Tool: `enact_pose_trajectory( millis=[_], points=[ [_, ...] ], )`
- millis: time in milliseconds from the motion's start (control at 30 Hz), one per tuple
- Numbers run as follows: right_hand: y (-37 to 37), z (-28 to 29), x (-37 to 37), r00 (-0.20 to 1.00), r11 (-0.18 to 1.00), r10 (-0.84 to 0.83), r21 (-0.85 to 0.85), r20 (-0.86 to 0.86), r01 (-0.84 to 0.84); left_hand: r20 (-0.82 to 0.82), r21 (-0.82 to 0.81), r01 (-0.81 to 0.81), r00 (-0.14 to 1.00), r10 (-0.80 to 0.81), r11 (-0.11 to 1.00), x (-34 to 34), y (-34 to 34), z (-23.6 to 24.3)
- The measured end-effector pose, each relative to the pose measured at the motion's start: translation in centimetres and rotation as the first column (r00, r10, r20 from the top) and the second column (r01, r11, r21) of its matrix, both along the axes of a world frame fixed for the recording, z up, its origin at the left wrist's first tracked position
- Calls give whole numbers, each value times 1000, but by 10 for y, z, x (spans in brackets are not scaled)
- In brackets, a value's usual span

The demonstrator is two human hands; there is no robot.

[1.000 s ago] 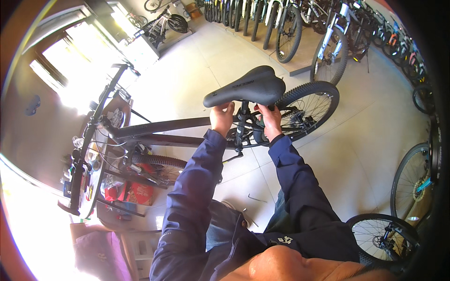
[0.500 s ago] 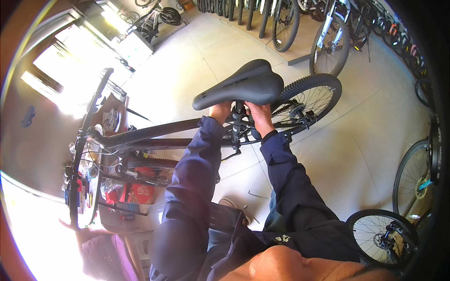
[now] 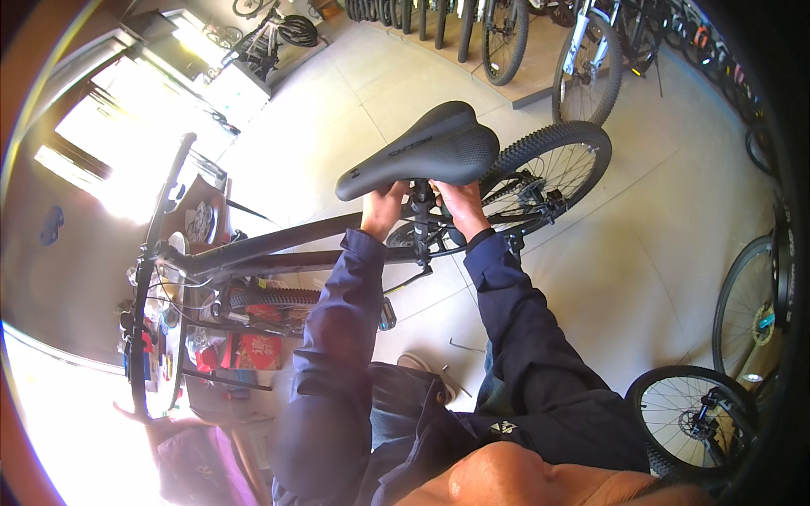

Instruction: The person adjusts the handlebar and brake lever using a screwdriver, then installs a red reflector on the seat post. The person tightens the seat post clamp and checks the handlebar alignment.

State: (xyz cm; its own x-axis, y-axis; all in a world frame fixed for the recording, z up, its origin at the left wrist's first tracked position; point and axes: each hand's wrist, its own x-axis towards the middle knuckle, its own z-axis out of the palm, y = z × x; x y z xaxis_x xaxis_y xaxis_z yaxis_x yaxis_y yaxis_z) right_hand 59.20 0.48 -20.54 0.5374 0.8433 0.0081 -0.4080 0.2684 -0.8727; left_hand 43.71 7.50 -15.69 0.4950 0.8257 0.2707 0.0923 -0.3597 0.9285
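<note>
A black bicycle saddle (image 3: 422, 156) sits on a seatpost (image 3: 421, 221) above a dark bicycle frame (image 3: 287, 240), its narrow nose pointing left. My left hand (image 3: 384, 211) reaches up under the saddle on the left side of the post, fingers bent against its underside. On the post's right side, my right hand (image 3: 461, 207) grips beneath the wide rear part, with the thumb side close to the clamp area. The saddle hides most of the fingertips of both hands. The rear wheel (image 3: 582, 181) extends to the right, and the handlebar (image 3: 143, 278) lies at the left.
Two thin bent metal tools, one a hex key (image 3: 466, 346), lie on the tiled floor (image 3: 607, 278) near my shoe (image 3: 419, 364). More bikes stand on a low platform (image 3: 540, 88) at the back. Wheels (image 3: 688, 422) are at the lower right, and cluttered goods (image 3: 253, 350) sit behind the frame.
The saddle has shifted slightly left and up in the view. My left hand has moved a little lower and shows more below the saddle; the right stays under its rear.
</note>
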Motion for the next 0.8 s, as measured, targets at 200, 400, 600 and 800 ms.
enact_pose_trajectory(
  millis=[200,400,600,800],
  points=[
    [-2,-1,-4,995,1000,17,16,-98,-16,-49,-89,69,996,-74,994,-5,-18,16],
    [-5,-2,0,966,994,50,109,-254,-22,34,108,121,992,-125,987,5,-14,1],
    [-14,-1,5,948,1000,-15,-9,-319,13,25,103,98,995,-101,990,15,-9,-4],
    [-34,0,26,960,996,-63,-76,-274,44,17,194,56,998,-61,979,20,-20,4]
  ],
)
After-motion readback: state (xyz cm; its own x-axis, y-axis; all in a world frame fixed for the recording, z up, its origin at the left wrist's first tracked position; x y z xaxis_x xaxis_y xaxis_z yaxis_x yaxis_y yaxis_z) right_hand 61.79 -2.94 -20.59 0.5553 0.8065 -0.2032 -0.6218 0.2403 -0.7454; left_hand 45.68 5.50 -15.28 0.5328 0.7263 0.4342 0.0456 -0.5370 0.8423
